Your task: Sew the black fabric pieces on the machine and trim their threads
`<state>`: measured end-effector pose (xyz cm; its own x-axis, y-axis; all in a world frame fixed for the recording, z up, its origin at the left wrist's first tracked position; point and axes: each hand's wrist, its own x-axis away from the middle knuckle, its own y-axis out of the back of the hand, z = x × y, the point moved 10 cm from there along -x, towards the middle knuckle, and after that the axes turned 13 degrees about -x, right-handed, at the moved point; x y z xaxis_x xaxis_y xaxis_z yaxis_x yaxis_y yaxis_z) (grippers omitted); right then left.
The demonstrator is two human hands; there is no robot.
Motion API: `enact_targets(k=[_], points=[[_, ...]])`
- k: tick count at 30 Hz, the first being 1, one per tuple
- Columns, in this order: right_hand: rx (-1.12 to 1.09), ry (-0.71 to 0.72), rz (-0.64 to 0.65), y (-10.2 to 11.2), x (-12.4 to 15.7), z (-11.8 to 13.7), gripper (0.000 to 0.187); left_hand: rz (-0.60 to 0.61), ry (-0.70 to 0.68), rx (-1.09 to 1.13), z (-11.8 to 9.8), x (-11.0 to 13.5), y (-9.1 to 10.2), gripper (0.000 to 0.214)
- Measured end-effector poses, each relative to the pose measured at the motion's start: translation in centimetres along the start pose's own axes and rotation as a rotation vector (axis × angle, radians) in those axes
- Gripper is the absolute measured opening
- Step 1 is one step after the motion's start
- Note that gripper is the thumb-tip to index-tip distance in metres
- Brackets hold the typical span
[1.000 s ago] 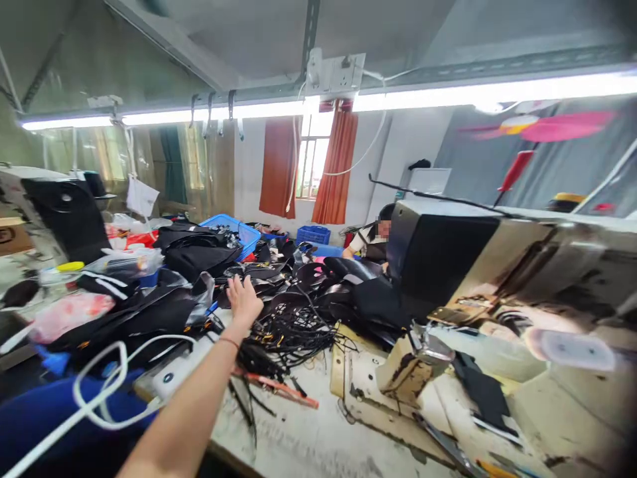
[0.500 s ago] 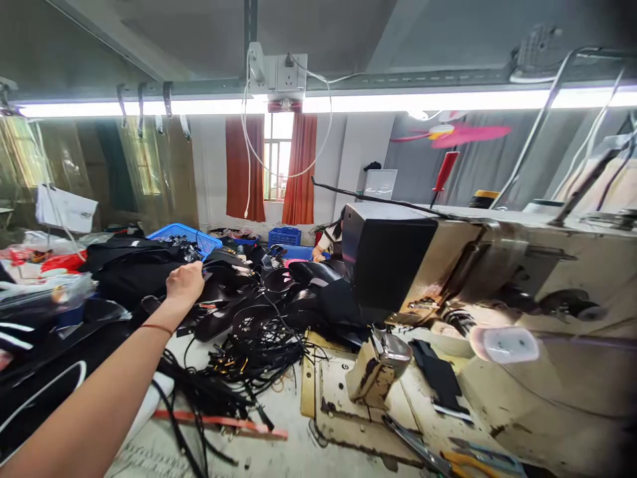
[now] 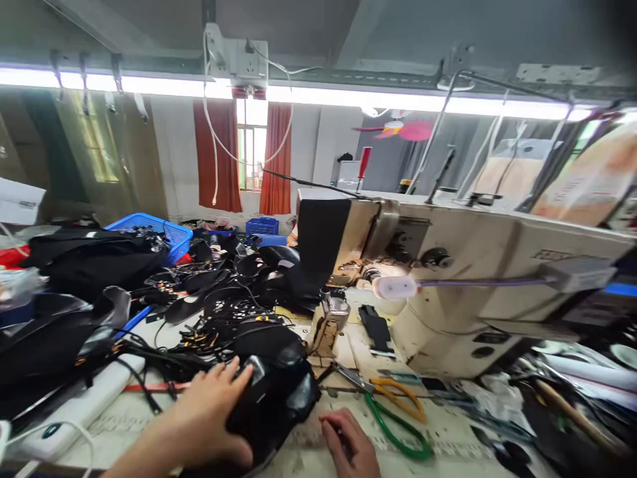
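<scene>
My left hand (image 3: pixel 209 408) lies with its fingers spread against the left side of a black, partly shiny molded piece (image 3: pixel 271 378), which rests on the table in front of the sewing machine. My right hand (image 3: pixel 351 441) is just right of that piece, its fingers curled together; what they hold, if anything, is hidden. Beside it are green-handled scissors (image 3: pixel 398 438) and a yellow-handled pair (image 3: pixel 401 398), their blades pointing towards the machine's post (image 3: pixel 328 325).
The cream sewing machine (image 3: pixel 462 265) fills the right side. Black parts and straps (image 3: pixel 199 325) are heaped behind and left. A white power strip (image 3: pixel 84 405) lies at the left. A blue basket (image 3: pixel 174 239) stands at the back, and a lamp tube (image 3: pixel 338 99) runs overhead.
My left hand has come back from the far pile to the near table, where the black piece now lies. My right hand has entered the view, which has turned to the right.
</scene>
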<state>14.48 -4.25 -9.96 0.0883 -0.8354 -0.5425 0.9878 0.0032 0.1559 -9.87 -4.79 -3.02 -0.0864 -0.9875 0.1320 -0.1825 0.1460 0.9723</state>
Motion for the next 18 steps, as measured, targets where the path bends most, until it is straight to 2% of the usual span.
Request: enact_targets(k=[1, 3, 4, 7, 10, 12, 14, 16, 18], points=[[0.081, 0.05, -0.019, 1.3, -0.3, 0.3, 0.025, -0.018, -0.039, 0.01, 0.0, -1.0, 1.7, 0.08], [0.333, 0.121, -0.054, 4.3, -1.1, 0.2, 0.019, -0.074, -0.026, -0.03, 0.3, -4.2, 4.7, 0.044], [0.492, 0.126, -0.045, 5.6, -1.7, -0.3, 0.022, -0.086, -0.005, -0.041, 0.3, -6.1, 5.4, 0.038], [0.904, -0.014, 0.132, 8.5, -3.2, -4.1, 0.045, -0.085, 0.033, -0.083, -0.5, -11.4, 5.1, 0.033], [0.996, -0.092, 0.272, 10.2, -3.9, -6.1, 0.054, -0.068, 0.04, -0.138, -1.4, -14.2, 4.5, 0.034], [0.987, -0.079, 0.312, 10.5, -4.1, -5.9, 0.055, -0.069, 0.038, -0.174, -1.8, -14.5, 5.5, 0.033], [0.979, -0.079, 0.35, 10.4, -4.0, -5.6, 0.055, -0.087, 0.024, -0.209, -2.4, -13.4, 8.0, 0.041], [0.963, -0.087, 0.376, 10.4, -4.0, -5.3, 0.056, -0.128, -0.008, -0.241, -3.5, -10.9, 11.4, 0.055], [0.948, -0.096, 0.39, 10.8, -4.0, -5.1, 0.06, -0.189, -0.015, -0.276, -4.8, -7.0, 14.9, 0.057]])
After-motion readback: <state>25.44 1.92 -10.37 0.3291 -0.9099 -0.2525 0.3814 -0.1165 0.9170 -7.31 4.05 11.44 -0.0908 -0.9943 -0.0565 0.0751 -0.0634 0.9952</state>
